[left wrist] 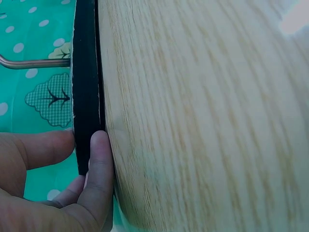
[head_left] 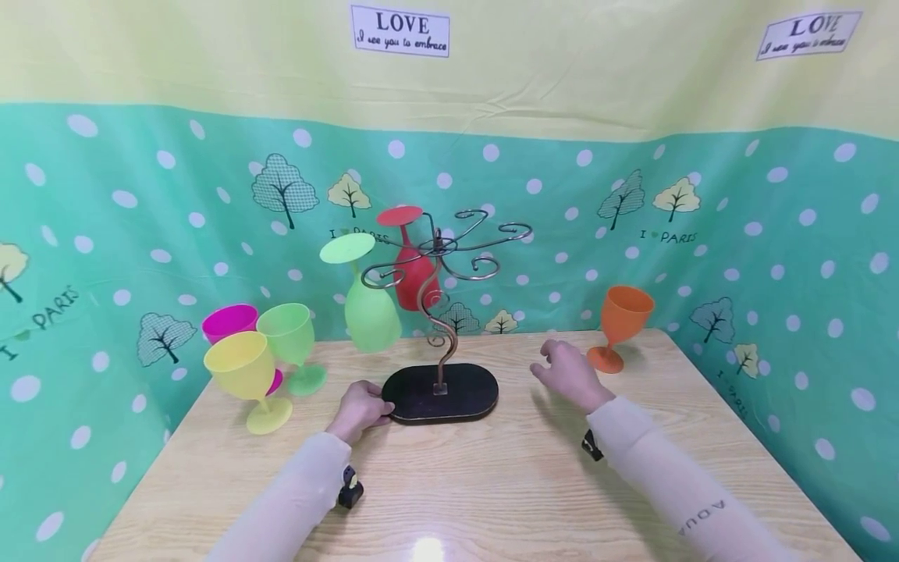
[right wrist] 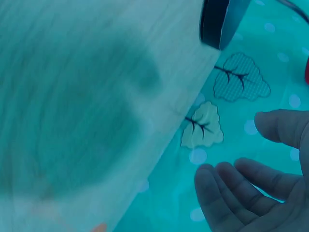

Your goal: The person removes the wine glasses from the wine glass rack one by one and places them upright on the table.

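Observation:
A wine glass rack (head_left: pixel 444 336) with curled metal hooks and a black oval base (head_left: pixel 421 402) stands mid-table. My left hand (head_left: pixel 360 410) pinches the left end of that base, thumb (left wrist: pixel 50 147) on top and fingers along its lower edge. Upside down on the rack hang a light green goblet (head_left: pixel 372 316) and a red goblet (head_left: pixel 416 277). My right hand (head_left: pixel 567 373) is in the air right of the base, fingers loosely bent and holding nothing. Nearest to it stands an upright orange goblet (head_left: pixel 625 312).
At the table's left stand a yellow goblet (head_left: pixel 242 371), a green goblet (head_left: pixel 288 332) and a magenta goblet (head_left: pixel 230 320), partly hidden by the yellow one. A dotted curtain (head_left: pixel 534 304) hangs behind and along both sides of the wooden table (head_left: pixel 477 484).

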`<state>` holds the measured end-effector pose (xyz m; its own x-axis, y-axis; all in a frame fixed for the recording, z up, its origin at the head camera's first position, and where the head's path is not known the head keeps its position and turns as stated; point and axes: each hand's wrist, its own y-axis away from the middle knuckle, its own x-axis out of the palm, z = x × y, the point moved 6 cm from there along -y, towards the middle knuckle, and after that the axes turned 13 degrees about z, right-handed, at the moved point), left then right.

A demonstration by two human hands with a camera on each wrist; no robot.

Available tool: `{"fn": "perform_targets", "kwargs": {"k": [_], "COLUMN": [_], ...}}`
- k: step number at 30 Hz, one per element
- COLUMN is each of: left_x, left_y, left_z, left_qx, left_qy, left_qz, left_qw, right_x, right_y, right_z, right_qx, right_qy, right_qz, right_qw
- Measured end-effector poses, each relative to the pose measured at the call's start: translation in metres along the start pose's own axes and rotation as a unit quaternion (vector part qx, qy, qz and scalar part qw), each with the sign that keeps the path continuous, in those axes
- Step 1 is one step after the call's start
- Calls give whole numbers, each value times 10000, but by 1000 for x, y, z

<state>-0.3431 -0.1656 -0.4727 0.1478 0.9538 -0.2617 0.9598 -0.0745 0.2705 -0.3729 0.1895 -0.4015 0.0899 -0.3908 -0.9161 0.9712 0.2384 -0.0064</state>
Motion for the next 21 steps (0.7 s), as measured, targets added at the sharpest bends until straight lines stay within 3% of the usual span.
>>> {"fn": "perform_targets", "kwargs": {"k": [12,21], "left_x": [1,0], "left_y": [-2,-1], "left_z": [1,1], "left_qx": [6,46], "left_qy": [47,10], "left_qz": [12,-15], "left_qw": [10000,10000], "right_x": [40,59], "right_y": [-3,-4], "right_z": [11,19], "right_qx": [413,651], "right_qy": [-995,-1338], "right_qz": [680,978], "right_qw": [9919,9840]}}
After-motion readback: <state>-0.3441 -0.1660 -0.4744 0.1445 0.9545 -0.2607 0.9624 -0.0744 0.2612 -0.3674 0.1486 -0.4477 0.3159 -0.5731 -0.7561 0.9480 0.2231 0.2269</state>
